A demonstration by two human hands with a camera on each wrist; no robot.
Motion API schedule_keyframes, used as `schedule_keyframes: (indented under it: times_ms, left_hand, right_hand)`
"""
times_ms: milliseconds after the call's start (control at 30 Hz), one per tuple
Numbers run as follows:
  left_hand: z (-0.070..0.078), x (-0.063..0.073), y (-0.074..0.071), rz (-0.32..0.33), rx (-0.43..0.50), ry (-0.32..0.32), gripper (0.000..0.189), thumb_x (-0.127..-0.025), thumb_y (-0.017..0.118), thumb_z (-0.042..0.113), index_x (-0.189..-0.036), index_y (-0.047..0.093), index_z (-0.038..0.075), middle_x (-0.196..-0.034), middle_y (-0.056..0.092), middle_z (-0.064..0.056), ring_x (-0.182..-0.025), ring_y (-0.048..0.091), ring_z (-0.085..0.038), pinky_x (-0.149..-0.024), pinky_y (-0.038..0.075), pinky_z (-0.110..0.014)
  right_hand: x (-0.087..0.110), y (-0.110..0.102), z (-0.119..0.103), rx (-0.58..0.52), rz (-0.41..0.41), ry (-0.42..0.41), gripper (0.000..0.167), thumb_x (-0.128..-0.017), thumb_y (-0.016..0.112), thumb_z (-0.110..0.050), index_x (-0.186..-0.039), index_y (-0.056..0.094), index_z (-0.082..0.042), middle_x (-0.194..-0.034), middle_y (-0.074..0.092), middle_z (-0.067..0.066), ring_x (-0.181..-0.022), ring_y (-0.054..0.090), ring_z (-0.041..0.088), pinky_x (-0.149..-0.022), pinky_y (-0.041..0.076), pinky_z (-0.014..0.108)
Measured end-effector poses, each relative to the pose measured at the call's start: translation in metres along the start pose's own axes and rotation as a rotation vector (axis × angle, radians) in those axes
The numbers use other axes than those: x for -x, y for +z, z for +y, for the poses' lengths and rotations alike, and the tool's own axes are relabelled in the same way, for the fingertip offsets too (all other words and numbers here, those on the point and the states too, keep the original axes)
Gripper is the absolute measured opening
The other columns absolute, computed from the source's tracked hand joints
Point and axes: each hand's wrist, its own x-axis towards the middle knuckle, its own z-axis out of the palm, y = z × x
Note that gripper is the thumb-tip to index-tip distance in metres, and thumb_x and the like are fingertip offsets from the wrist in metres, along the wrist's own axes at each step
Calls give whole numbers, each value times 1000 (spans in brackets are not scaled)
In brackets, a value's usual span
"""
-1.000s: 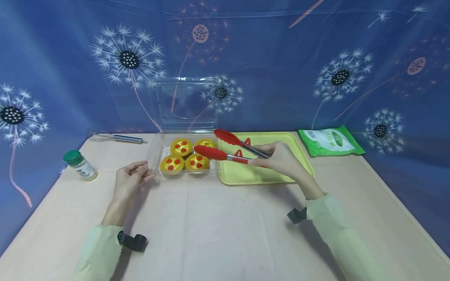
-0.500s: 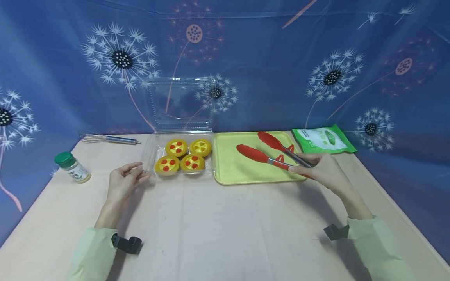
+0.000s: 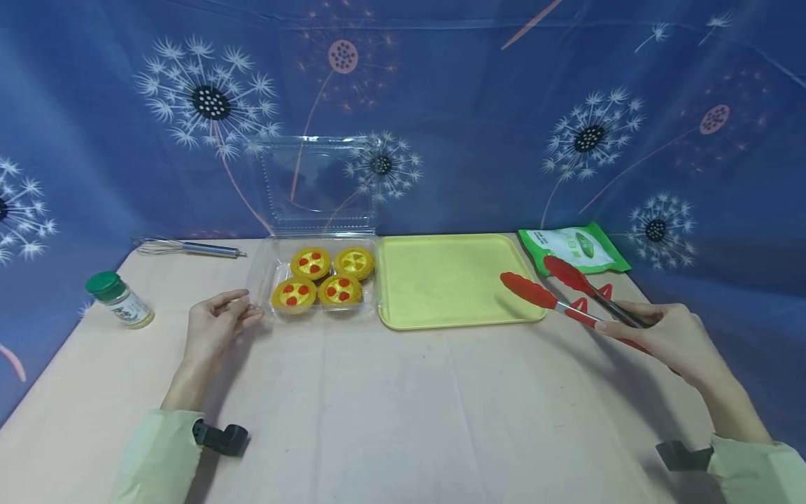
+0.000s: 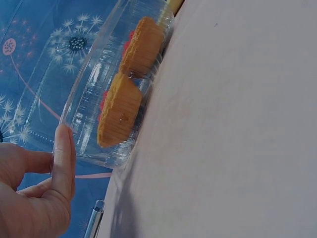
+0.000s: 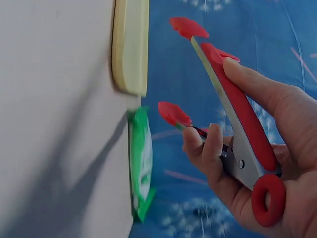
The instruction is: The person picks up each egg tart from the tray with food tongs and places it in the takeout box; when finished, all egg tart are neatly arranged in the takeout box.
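My right hand (image 3: 674, 339) grips red-and-steel tongs (image 5: 240, 119) by the handles, held above the table right of the tray. The tongs' red tips stand apart with nothing between them. A clear plastic clamshell box (image 3: 260, 276) stands left of centre, its lid raised against the cloth. Several yellow egg tarts (image 3: 340, 290) sit in it; most have red spots, and one at the back right shows none. My left hand (image 3: 214, 325) pinches the box's left rim between thumb and fingers, plainer in the left wrist view, where two tarts (image 4: 119, 111) show side-on.
A yellow tray (image 3: 441, 280) lies right of the box. Behind the tongs is a green-and-white packet (image 3: 573, 248). A whisk (image 3: 195, 248) and a green-capped shaker bottle (image 3: 126, 304) are at the left. A blue dandelion cloth (image 3: 466, 140) hangs behind the table.
My right hand has carried the tongs rightward, from over the box and tray to beyond the tray's right side. My left hand stays at the box's rim. The view has shifted slightly right.
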Motion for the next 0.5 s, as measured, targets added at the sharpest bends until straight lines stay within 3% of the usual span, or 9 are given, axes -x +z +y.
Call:
schedule_keyframes:
  times_ms: [67,200,300,433,500]
  left_hand:
    - [0,0,0,2,3,0,48,-100,46,0,-142,30,-19,-76,68,8,-71,68,-1,-73,61,-15]
    - [0,2,0,-2,-1,0,48,-101,45,1,-141,31,-19,-76,68,8,-70,68,-1,-73,61,-15]
    - [0,2,-1,-2,-11,3,47,-101,45,1,-141,31,-19,-77,67,8,-70,68,0,-73,61,-14]
    - [0,2,-1,-1,-14,0,47,-101,45,1,-142,30,-18,-77,67,8,-70,67,0,-73,61,-14]
    - [0,1,-1,0,-6,-9,48,-101,45,2,-142,30,-18,-77,67,8,-70,68,-1,-73,61,-14]
  right_hand:
    - [3,-4,9,20,19,42,87,-83,69,-59,-145,44,-3,-141,41,37,-71,37,25,-41,26,32]
    - [9,-9,24,59,45,132,93,-82,67,-64,-145,42,0,-140,41,37,-87,42,33,-49,30,27]
    - [11,-9,34,83,75,187,97,-80,66,-66,-143,41,3,-109,59,32,-76,43,33,-45,30,29]
    - [11,-8,41,108,120,213,100,-79,67,-67,-140,42,8,-91,61,27,-63,40,30,-41,31,33]
    - [11,-7,43,120,140,200,98,-80,68,-65,-137,45,12,-105,62,32,-72,45,31,-44,32,30]
